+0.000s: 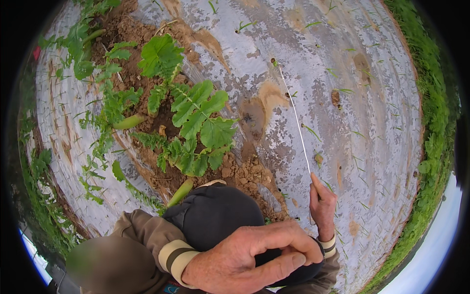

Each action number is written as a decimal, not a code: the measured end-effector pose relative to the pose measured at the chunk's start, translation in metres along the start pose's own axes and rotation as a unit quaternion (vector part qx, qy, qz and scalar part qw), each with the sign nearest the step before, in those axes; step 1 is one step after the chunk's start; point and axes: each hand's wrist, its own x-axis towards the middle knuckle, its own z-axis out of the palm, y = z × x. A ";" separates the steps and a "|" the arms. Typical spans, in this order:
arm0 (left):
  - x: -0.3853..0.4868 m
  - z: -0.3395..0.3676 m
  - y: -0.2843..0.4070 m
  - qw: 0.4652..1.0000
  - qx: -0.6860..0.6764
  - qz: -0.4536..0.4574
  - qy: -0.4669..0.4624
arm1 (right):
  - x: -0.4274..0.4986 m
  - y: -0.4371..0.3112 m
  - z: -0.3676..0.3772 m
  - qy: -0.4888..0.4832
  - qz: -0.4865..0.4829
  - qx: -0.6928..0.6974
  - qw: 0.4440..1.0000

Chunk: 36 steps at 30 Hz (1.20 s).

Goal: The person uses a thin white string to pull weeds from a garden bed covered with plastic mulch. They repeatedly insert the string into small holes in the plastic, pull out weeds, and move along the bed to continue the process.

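My right hand (323, 202) grips the end of a thin white rod (299, 125), probably stiff wire. Its far tip reaches over silver plastic mulch film (352, 154), beside a planting hole (273, 61) with a bit of green in it. Several small grass-like seedlings (312, 133) poke through holes along the rod. Close to the camera, my left hand (253, 257) is curled with thumb and forefinger brought together. Nothing shows between them, though the fingertips partly hide the pinch. Both cuffs are cream with a dark stripe.
My dark-clad knee (220, 213) is bent in front of me. Leafy radish plants (198, 121) grow in bare brown soil (242, 174), with green radish roots (128, 122) exposed. A muddy puddle (253, 117) lies on the film. Green weeds (435, 147) border the right side.
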 end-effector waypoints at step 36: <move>0.000 0.002 -0.002 1.000 0.027 0.015 -0.004 | -0.016 0.008 0.015 -0.022 0.174 0.165 0.971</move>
